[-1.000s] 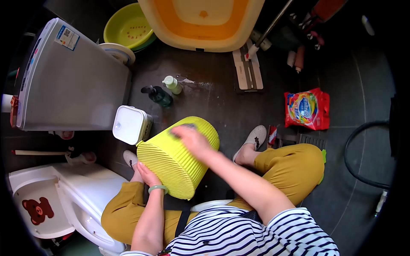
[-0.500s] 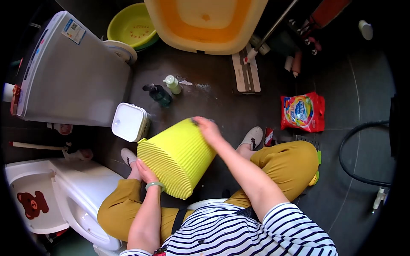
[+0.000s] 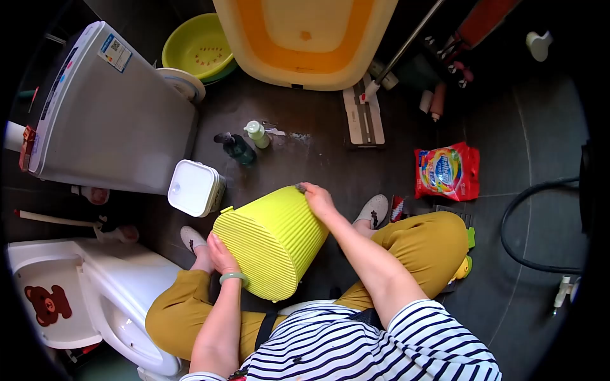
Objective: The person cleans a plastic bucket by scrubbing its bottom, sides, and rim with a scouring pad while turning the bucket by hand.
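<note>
Bin (image 3: 286, 222) leans between the knees (image 3: 438, 238), long axis running from near left to far right, left hand (image 3: 222, 255) against its near end, closure unclear, right hand (image 3: 318, 199) farther off, grip closed on a dark pad (image 3: 300, 187) at the far edge.

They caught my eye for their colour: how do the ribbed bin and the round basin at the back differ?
The bin is ribbed, while the basin looks smooth, with reddish printing inside. The bin is tilted between the left hand and right hand; the basin, untouched, shows its open inside. Both are yellowish green.
</note>
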The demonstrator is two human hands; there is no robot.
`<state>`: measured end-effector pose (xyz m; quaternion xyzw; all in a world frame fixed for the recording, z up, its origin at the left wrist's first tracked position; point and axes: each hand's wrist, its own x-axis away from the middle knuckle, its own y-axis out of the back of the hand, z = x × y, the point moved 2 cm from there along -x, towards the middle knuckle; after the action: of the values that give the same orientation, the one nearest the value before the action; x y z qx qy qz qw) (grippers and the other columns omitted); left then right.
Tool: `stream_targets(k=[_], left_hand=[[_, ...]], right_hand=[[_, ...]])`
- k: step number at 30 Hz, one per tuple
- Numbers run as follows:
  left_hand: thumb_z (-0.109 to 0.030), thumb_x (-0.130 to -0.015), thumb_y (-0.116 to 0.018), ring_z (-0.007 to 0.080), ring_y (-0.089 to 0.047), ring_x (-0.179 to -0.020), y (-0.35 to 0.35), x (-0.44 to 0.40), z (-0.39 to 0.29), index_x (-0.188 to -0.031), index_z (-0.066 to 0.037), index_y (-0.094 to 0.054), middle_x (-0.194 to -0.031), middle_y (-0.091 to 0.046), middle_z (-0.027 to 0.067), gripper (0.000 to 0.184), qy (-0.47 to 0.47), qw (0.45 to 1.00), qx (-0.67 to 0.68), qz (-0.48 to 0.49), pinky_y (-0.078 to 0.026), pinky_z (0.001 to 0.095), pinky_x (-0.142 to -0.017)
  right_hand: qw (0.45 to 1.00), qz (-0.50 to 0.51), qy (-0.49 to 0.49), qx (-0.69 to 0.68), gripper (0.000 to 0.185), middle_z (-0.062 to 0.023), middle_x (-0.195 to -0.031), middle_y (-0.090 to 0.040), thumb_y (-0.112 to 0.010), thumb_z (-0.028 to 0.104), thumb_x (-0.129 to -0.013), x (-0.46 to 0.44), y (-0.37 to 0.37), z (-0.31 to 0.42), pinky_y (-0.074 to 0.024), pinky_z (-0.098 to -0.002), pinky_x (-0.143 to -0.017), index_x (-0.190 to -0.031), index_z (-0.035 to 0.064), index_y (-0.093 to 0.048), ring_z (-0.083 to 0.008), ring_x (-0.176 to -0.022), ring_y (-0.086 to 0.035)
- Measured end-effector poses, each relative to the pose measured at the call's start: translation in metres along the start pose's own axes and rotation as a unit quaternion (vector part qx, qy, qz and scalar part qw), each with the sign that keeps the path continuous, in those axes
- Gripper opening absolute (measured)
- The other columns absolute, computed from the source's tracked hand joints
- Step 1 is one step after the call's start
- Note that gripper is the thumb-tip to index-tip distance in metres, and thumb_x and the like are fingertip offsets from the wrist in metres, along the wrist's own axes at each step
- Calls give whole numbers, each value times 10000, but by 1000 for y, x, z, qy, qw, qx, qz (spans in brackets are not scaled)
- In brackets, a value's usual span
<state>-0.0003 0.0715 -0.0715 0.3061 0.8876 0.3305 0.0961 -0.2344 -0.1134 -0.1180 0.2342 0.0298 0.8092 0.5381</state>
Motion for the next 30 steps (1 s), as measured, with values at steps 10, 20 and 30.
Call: stream_targets(k=[10,20,30], left_hand=[[-397,-977,-296,365,-547,-1000,-2,6,27,-1192,17,-489,-1099,-583,214,504,13,999,12,-41,-421,387,-863],[-371,-968,-339,380,-559,-891,-9,-3,-5,-1050,-21,-539,-974,-599,203,411,-19,1000,-18,16,-432,419,-750],[-391,-937,-424,346,-577,-904,-19,-9,-60,-1015,-44,-572,-970,-616,170,385,-16,995,-73,69,-448,403,-768]], right_hand=[[988,29,-42,-145,349,-144,-1264,-525,-447,18,-843,31,-8,-8,-353,-320,-1022,-1164,55,-580,-260,-1213,-465],[971,124,193,-63,359,-123,-1234,-553,-447,42,-842,77,-10,105,-347,-321,-1024,-1180,53,-568,-254,-1194,-481],[961,58,-33,-270,344,-96,-1200,-579,-449,17,-874,62,15,32,-374,-261,-961,-1203,-6,-546,-166,-1116,-524]])
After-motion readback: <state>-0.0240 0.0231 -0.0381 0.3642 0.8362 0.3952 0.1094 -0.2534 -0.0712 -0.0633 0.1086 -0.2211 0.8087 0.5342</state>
